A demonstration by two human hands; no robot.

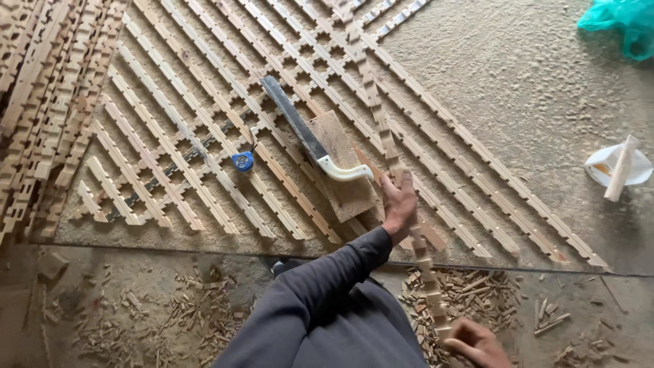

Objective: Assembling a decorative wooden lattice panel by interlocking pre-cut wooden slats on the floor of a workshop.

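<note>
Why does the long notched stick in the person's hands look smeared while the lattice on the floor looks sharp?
In the head view, the notched strip is motion-blurred along its length, as are the left hand and right hand holding it. The lattice, saw and blue tape measure lie crisp. Light is soft and even, with faint shadows and no glare; straight slats bow slightly near the edges.

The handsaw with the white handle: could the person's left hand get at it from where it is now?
Probably yes. The handsaw lies on a wooden block on the lattice, its white handle just beside the left hand, with nothing between them. But that hand's fingers are busy gripping the notched wooden strip, which would have to be released first.
</note>
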